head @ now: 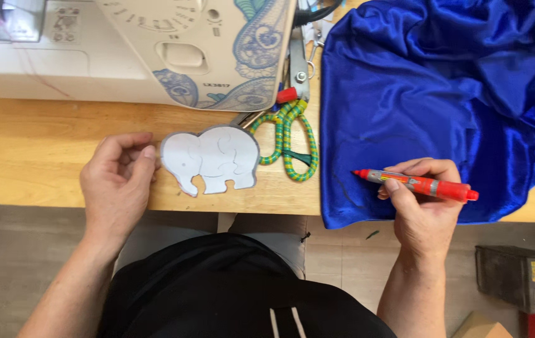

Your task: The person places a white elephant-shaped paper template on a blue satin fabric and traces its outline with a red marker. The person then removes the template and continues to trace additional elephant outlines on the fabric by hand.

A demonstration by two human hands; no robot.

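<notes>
Overhead view of a wooden table [42, 163] with 2 hands at work along its near edge. The left hand [117, 184] rested on the table with its fingers loosely curled, grasping nothing; its fingertips touched the left edge of a pale elephant-shaped cutout [211, 158] with a grey outline, which lay flat close to the near edge. The right hand [421, 206] was clenched around a red marker [419, 184], held nearly level with its tip pointing left over the near left corner of a shiny blue cloth [443, 94]. The cloth covered the right part of the table and hung over its near edge. Scissors [292, 134] with green-and-yellow wrapped handles lay between the cutout and the cloth, just beside both. A white sewing machine [136, 50] with blue paisley decoration stood along the far edge, behind the cutout.
</notes>
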